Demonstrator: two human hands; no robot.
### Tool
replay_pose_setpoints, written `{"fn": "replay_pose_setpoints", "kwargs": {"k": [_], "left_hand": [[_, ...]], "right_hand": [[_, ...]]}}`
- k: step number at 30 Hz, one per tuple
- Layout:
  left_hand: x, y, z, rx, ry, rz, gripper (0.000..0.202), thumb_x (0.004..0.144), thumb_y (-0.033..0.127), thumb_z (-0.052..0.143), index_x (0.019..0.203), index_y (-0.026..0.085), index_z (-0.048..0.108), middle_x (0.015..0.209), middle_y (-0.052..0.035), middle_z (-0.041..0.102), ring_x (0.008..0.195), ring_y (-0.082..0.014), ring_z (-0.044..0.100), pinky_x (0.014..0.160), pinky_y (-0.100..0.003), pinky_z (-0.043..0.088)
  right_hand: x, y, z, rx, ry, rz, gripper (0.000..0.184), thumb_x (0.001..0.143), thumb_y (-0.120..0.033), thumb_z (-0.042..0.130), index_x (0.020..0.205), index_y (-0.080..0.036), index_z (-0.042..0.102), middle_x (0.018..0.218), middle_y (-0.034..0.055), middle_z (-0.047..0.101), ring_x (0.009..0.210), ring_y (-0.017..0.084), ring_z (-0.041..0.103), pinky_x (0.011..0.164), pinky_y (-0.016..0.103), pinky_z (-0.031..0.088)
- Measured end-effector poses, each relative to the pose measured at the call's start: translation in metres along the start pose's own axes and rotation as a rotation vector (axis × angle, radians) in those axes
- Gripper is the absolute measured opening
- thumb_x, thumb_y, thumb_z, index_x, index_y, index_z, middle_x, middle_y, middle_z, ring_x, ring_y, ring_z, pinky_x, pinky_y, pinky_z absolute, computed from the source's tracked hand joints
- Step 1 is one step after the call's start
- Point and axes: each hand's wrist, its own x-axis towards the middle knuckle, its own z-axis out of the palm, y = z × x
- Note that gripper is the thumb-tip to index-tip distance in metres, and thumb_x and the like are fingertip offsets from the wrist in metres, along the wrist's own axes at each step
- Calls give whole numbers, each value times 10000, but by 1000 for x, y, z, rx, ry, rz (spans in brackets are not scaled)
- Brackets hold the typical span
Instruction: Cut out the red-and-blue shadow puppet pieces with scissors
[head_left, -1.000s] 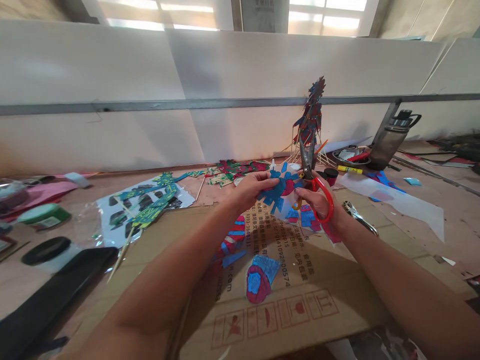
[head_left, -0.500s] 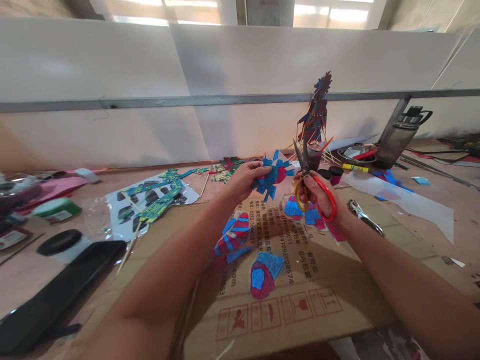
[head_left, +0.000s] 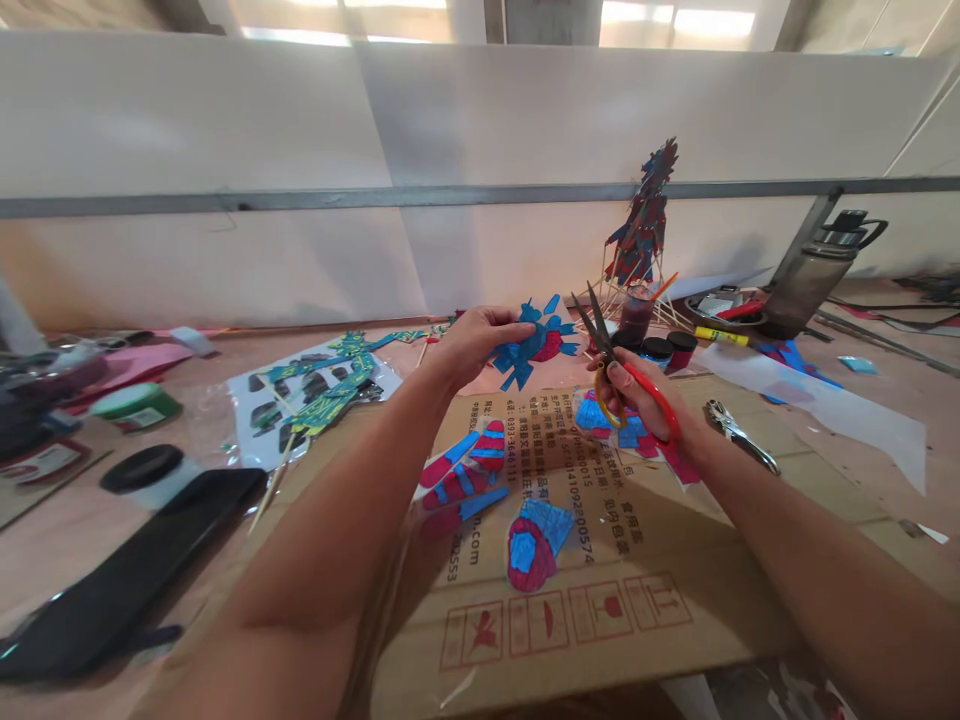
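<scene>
Cardboard (head_left: 577, 655) printed "0393-3646111", left hand (head_left: 484, 340) pinching cutout (head_left: 534, 345), open scissors (head_left: 606, 350)

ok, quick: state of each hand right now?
Left hand: closed, pinching the blue-and-magenta cutout.
Right hand: closed, holding the scissors, blades parted.

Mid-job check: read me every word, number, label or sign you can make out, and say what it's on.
"0393-3646111", on the cardboard.
".com", on the cardboard.
"见内包装", on the cardboard.
Red signs, on the cardboard: a crossed-out mark, what looks like an umbrella, a glass, two up arrows.
Too small or blurred: the cardboard's other print, and markings on the green tub, red-labelled jar and yellow tube.
</scene>
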Motion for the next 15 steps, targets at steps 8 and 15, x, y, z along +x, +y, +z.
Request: {"fn": "replay_pose_setpoints", "kwargs": {"k": [8,15], "left_hand": [[6,-9,2,-188,76,30,255,697,276,895,708,169,664,613,-11,659,455,-84,543,422,-194,405],[6,-10,14,-375,134,21,186,750,193,858,797,162,681,706,-25,719,527,-105,623,514,-222,537]], "right_hand": [[-1,1,0,10,105,5,482,826,-651,730,971,-210,600,707,-25,584,589,122,530,507,259,435],[-2,6,2,39,168,-29,365,880,-566,688,958,-235,556,778,-24,583,662,132,554,554,255,431]]}}
